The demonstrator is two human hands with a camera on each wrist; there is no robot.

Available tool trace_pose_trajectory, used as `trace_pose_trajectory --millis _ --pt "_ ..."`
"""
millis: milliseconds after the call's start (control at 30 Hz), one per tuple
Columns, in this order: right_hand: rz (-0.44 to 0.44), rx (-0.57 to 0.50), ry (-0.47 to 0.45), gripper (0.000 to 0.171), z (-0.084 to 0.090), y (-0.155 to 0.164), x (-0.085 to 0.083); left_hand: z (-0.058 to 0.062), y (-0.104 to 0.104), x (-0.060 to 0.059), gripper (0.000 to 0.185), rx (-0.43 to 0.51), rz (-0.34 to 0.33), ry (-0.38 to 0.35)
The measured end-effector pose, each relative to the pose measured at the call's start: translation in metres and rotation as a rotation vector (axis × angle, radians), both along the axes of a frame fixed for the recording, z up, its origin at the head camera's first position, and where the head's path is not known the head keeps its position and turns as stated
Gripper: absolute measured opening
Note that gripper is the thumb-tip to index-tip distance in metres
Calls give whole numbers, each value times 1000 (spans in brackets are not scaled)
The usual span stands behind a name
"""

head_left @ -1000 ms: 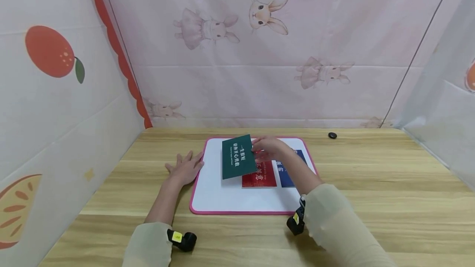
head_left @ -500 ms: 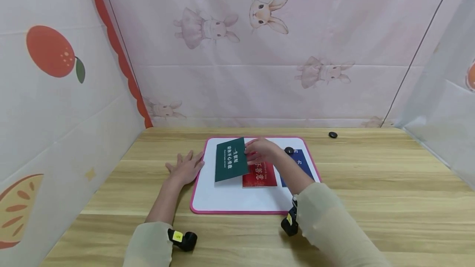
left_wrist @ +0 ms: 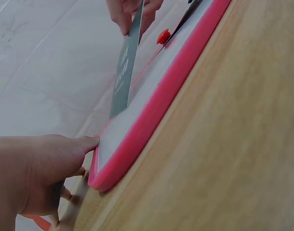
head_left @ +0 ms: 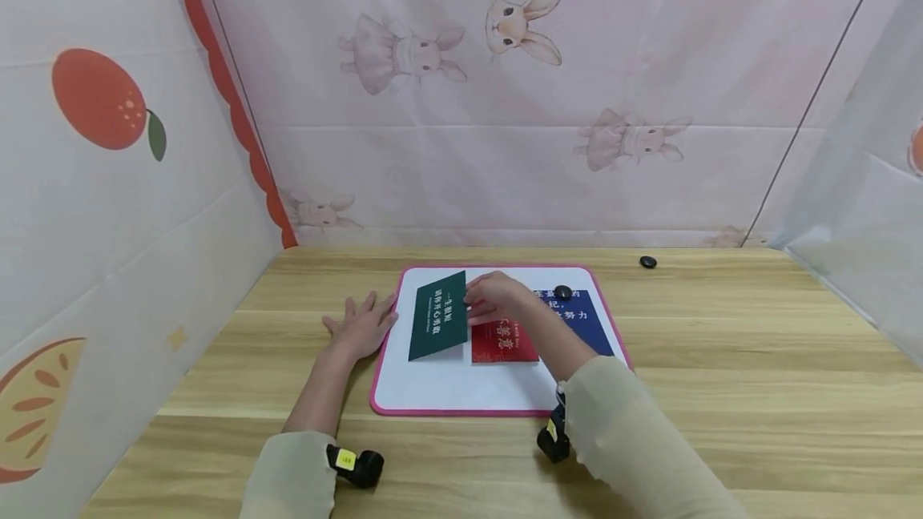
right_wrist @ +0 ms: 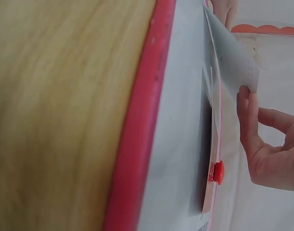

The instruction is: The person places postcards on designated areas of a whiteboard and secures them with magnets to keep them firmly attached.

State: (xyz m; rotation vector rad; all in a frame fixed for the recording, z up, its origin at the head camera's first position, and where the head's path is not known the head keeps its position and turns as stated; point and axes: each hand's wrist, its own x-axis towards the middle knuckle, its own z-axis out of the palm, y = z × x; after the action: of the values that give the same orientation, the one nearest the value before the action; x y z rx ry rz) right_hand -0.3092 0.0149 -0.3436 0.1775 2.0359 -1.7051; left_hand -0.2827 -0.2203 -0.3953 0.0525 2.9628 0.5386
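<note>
My right hand (head_left: 497, 296) pinches the right edge of a dark green card (head_left: 437, 316) with white writing. The card slants over the left part of a pink-rimmed whiteboard (head_left: 440, 389), its low edge right at the board in the left wrist view. My left hand (head_left: 363, 328) lies with spread fingers at the board's left side, thumb (left_wrist: 89, 143) on the pink rim. Beside the green card is a red card (head_left: 505, 348), partly under my right hand. A red magnet (right_wrist: 219, 172) stands on a card there; in the head view it is hidden.
On the board's right part lies a blue card (head_left: 587, 319) with a black round magnet (head_left: 562, 292) at its top. Another black round piece (head_left: 648, 262) sits on the wooden table (head_left: 757, 391) at the back right. A printed curtain (head_left: 461, 183) hangs behind.
My right hand has moved left with the green card, which has come lower over the board's left part. The black magnet on the blue card has come into view. My left hand stays put.
</note>
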Motion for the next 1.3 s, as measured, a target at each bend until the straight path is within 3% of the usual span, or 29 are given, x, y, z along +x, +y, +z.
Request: trace_pose_trajectory --millis 233,767,1300 --pt "2 19 3 31 -3 -6 0 -1 -1 0 55 0 -3 -7" --pt "33 228 149 21 -9 -17 6 -1 -1 0 54 7 -5 -1" --pt "56 333 170 29 -15 -22 8 0 -1 0 54 13 1 -8"
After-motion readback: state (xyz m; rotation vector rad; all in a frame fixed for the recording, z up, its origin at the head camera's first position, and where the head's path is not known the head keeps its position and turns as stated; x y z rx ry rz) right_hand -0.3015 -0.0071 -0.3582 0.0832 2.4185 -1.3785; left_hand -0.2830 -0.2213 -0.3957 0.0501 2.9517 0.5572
